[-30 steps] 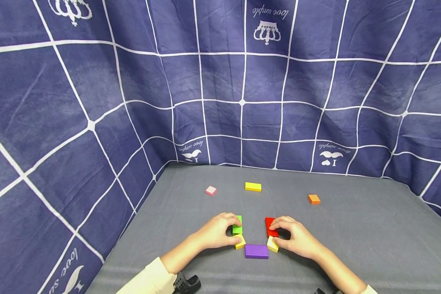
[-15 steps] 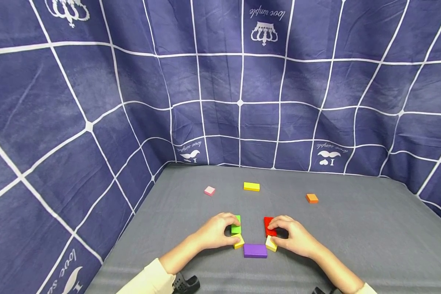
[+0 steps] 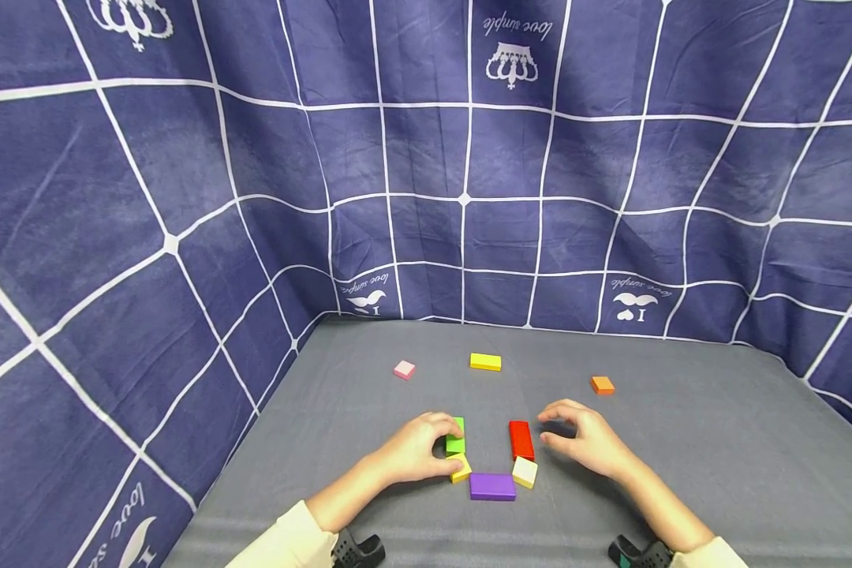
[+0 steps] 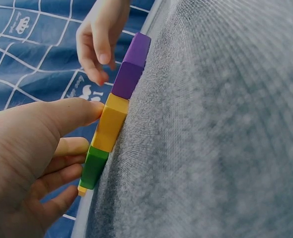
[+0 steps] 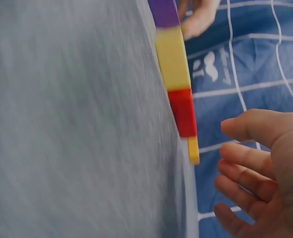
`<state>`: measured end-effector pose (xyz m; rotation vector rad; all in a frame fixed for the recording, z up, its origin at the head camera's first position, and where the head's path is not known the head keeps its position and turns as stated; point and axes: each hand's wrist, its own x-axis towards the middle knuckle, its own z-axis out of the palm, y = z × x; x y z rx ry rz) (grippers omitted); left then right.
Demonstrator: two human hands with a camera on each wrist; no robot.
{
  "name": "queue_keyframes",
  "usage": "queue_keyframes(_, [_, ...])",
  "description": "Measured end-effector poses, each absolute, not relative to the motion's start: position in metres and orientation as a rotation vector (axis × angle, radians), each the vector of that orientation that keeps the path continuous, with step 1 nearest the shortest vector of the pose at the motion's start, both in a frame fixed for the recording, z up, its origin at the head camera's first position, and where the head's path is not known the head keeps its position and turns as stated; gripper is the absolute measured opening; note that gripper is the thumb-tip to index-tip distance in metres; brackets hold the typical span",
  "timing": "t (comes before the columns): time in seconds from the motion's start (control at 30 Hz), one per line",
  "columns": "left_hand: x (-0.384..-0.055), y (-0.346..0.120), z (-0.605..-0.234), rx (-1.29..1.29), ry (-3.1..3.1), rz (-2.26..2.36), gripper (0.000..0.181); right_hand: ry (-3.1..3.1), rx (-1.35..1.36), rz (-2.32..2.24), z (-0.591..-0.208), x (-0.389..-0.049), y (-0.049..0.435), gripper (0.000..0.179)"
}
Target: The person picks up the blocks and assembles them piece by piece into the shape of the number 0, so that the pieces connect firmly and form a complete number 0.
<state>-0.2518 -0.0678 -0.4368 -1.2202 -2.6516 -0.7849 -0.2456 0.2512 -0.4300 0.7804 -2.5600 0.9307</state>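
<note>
While the left hand [image 3: 420, 447] curves loosely, its thumb touching a golden-yellow block [image 4: 110, 124] and its fingertips at a green block [image 3: 455, 445], its firmness of grip cannot be told. The right hand [image 3: 588, 442] holds nothing, thumb and fingers parted just right of a red block [image 3: 521, 440]. With a squarish cream block [image 3: 525, 472] and an oblong purple block [image 3: 493, 487] nearest the person, these smooth, flat-faced blocks form a U opening away. Farther off lie a pink block [image 3: 404, 369] on the left, a bright yellow bar [image 3: 486, 362] mid-table and an orange block [image 3: 602, 385] on the right. Fine-ribbed grey cloth [image 3: 575, 525] lies beneath; behind, a creased navy curtain [image 3: 426, 158] carries white grid lines, crowns, moustaches and upside-down "love simple".
</note>
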Motion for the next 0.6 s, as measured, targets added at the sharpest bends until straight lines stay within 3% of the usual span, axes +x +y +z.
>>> queue_keyframes(0.6, [-0.253, -0.067, -0.437, -1.227, -2.634, -0.792, 0.033, -2.729, 0.393, 0.908, -0.41, -0.291, 0.302, 0.025])
